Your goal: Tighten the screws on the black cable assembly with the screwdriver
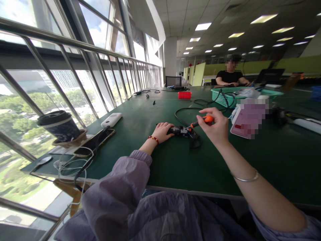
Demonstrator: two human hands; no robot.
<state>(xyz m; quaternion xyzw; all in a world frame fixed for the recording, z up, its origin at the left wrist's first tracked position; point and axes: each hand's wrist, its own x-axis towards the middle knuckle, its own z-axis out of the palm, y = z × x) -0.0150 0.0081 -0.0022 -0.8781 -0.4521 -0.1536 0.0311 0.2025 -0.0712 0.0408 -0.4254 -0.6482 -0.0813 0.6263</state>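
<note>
On the green table (140, 160), my left hand (163, 132) is closed round one end of a black corded device (184, 132) and holds it down. Small inner parts and wires show at its right end; I cannot make out its exact kind. Between the fingers and thumb of my right hand (217, 125) is an orange-and-black screwdriver (195, 124). It slants down to the left, and its thin shaft reaches the exposed part of the device. Whether the tip sits in a screw is too small to see. A black cable loops behind and beside the device.
A pink box-like item (247, 122) stands to the right, before a green basket (220, 97). Farther back lies a red tray (185, 95). At left are a cup (61, 125), a phone (85, 149), a white power bank (112, 119) and cables. A person (232, 75) sits across the table.
</note>
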